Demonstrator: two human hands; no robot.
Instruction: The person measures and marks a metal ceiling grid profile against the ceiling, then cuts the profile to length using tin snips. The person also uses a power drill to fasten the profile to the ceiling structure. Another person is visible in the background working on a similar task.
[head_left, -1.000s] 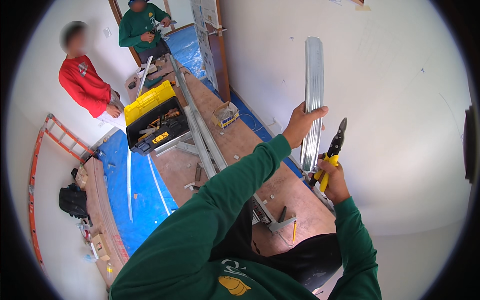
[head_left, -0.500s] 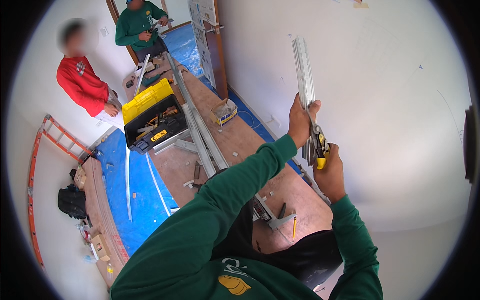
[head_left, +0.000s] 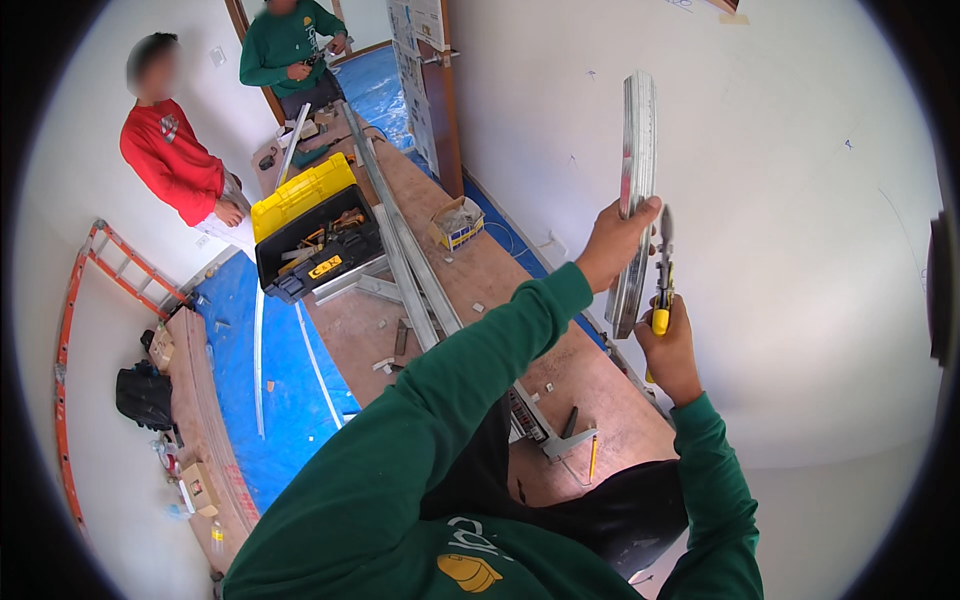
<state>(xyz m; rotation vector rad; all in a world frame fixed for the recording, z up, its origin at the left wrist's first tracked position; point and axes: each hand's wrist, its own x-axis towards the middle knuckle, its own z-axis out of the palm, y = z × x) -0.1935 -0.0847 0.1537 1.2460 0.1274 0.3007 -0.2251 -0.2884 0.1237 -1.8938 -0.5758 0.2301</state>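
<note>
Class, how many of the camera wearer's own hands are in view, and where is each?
2. The left hand grips the metal channel; the right hand, lower and farther right, holds the snips. Some fingers are hidden.

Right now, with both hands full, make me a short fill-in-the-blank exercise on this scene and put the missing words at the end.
1. In the picture, the right hand holds the snips to the ____ of the metal channel gripped by the left hand.
2. The toolbox has a raised lid coloured ____.
3. The co-worker farthest to the left wears a ____ top.

Missing words: right; yellow; red.
</note>
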